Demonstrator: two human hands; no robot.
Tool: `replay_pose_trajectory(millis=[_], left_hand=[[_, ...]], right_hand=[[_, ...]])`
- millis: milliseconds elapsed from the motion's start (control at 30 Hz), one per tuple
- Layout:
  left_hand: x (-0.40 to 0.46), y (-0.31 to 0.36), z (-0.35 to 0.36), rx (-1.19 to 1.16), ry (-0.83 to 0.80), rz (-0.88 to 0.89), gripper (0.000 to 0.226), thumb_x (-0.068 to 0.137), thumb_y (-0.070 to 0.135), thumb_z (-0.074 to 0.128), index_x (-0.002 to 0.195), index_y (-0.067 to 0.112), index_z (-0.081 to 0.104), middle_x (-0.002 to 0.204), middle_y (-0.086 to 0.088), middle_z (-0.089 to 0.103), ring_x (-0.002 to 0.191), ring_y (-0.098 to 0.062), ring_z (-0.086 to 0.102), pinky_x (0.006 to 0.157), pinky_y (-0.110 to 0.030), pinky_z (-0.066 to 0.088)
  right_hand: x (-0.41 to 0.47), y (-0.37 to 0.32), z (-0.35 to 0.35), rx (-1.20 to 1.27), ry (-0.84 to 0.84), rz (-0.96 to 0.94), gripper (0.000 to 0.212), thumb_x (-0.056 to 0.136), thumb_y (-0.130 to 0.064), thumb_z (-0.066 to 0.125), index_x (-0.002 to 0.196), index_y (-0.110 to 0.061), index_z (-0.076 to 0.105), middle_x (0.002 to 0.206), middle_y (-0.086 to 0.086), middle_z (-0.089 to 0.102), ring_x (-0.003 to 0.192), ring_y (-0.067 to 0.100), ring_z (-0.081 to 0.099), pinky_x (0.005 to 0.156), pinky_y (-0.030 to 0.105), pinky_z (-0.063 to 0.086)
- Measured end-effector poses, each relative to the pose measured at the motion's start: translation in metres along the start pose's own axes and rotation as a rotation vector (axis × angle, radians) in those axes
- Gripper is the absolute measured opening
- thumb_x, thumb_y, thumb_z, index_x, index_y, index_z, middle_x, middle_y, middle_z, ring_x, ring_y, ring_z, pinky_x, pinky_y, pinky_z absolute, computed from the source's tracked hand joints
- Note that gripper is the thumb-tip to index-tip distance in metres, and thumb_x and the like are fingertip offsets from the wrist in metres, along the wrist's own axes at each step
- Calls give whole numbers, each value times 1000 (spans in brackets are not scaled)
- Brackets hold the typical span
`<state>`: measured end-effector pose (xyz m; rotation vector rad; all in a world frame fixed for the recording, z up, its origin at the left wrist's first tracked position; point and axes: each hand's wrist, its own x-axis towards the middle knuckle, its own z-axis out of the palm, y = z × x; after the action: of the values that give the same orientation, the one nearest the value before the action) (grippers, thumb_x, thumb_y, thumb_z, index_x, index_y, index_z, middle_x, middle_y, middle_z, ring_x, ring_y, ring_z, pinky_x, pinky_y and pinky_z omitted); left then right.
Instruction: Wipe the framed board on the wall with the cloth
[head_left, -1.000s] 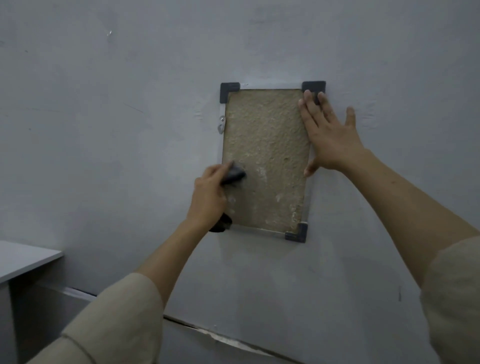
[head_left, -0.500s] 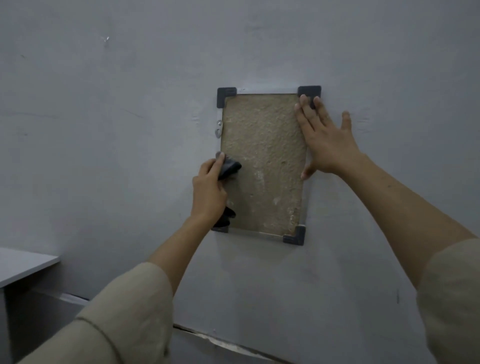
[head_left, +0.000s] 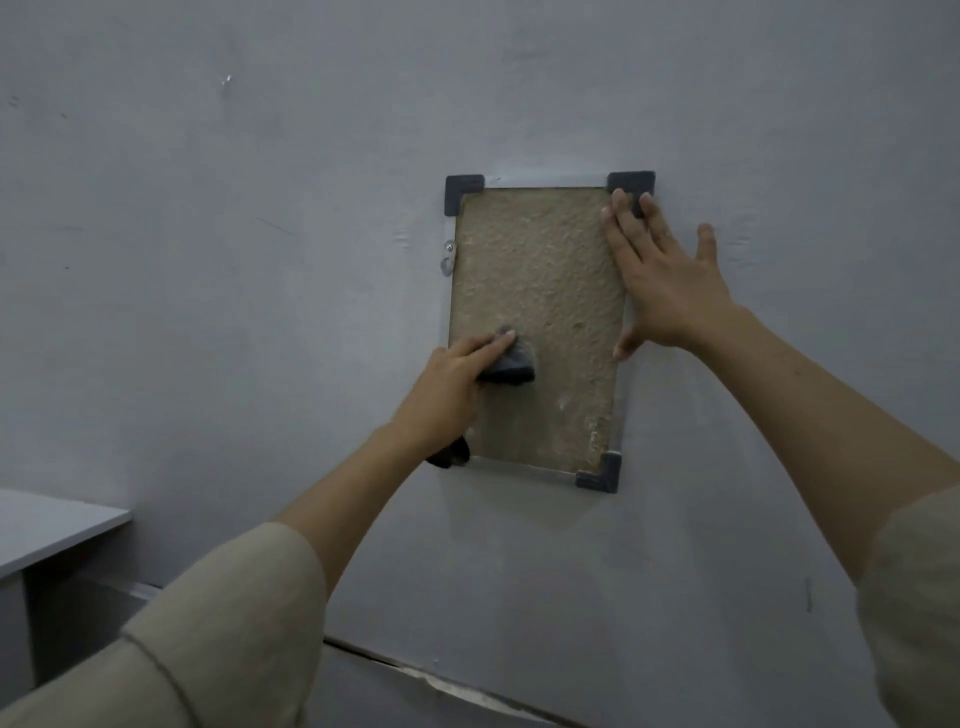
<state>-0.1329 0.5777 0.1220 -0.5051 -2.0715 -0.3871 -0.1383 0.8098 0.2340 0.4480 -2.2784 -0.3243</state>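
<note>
Your left hand (head_left: 457, 374) grips the bunched cloth (head_left: 511, 364) against the framed board (head_left: 540, 291); your right hand (head_left: 660, 275), fingers flat, braces its edge, likely steadying it.

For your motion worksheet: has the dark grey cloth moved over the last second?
Yes. The dark grey cloth first slid towards the framed board's left edge, then back inward and down.

Board's (head_left: 540, 312) lower-left corner — hidden behind left hand (head_left: 447, 384).
</note>
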Motion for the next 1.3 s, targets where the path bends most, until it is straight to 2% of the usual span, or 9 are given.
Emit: replay_pose_trajectory(millis=[67, 200, 333, 400, 567, 733, 900, 1100, 1300], left_hand=[[7, -5, -5, 19, 76, -33, 60, 86, -10, 45, 138, 20, 43, 138, -7, 48, 109, -35, 52, 103, -43, 41], [19, 8, -9, -84, 272, -294, 62, 83, -15, 40, 138, 14, 42, 139, -12, 44, 120, -30, 46, 100, -15, 26], [12, 12, -2, -20, 33, 2, 59, 87, -11, 42, 138, 18, 42, 141, -8, 43, 116, -35, 48, 107, -37, 36], [14, 3, -7, 41, -57, 130, 58, 88, -9, 44, 138, 19, 43, 140, -7, 46, 112, -35, 51, 101, -46, 41], [28, 4, -6, 0, 145, -126, 57, 89, -9, 41, 138, 20, 42, 141, -9, 44, 111, -37, 50, 102, -43, 41], [10, 10, -8, 100, -135, 169, 58, 90, -8, 41, 139, 24, 41, 144, -4, 41, 107, -30, 48, 99, -39, 40], [21, 5, -4, 15, 138, -85, 61, 86, -12, 42, 137, 21, 44, 140, -7, 46, 105, -36, 50, 97, -33, 37], [-2, 20, 2, 149, -182, 176, 66, 88, -11, 39, 141, 28, 35, 146, -2, 38, 102, -29, 47, 95, -39, 42], [14, 17, -5, 159, 8, 3, 61, 88, -12, 40, 141, 19, 38, 143, -10, 41, 102, -38, 48, 94, -40, 39]], right_hand=[[0, 1, 0, 1, 4, 0, 145, 55, -55, 81, 148, -13, -22, 154, -2, -31, 144, 20, -23, 110, 65, 6], [-2, 0, 0, 4, 1, -4, 144, 55, -54, 81, 148, -13, -21, 155, -1, -29, 144, 20, -23, 110, 65, 6], [-2, -1, -1, -3, -1, -3, 144, 55, -54, 81, 148, -12, -21, 154, 0, -30, 143, 21, -24, 110, 65, 6], [-1, 0, 0, -4, -1, -1, 144, 55, -54, 81, 148, -12, -21, 154, 0, -30, 143, 21, -24, 110, 65, 6], [-1, 0, 0, -9, -2, -1, 144, 56, -55, 81, 149, -12, -21, 154, -1, -30, 143, 20, -24, 110, 65, 6], [-1, 0, -1, -6, -4, -1, 144, 56, -54, 81, 148, -12, -21, 154, 0, -30, 143, 21, -24, 110, 65, 6], [-1, 0, 1, -7, -2, -2, 143, 56, -54, 81, 148, -12, -21, 154, 0, -30, 143, 21, -24, 110, 65, 6], [-1, 0, 0, -6, -3, 0, 144, 55, -55, 80, 148, -12, -21, 154, 0, -30, 143, 21, -24, 109, 65, 6], [-1, -1, 1, 8, -3, 0, 144, 55, -53, 81, 148, -12, -21, 155, 0, -29, 143, 21, -23, 110, 65, 5]])
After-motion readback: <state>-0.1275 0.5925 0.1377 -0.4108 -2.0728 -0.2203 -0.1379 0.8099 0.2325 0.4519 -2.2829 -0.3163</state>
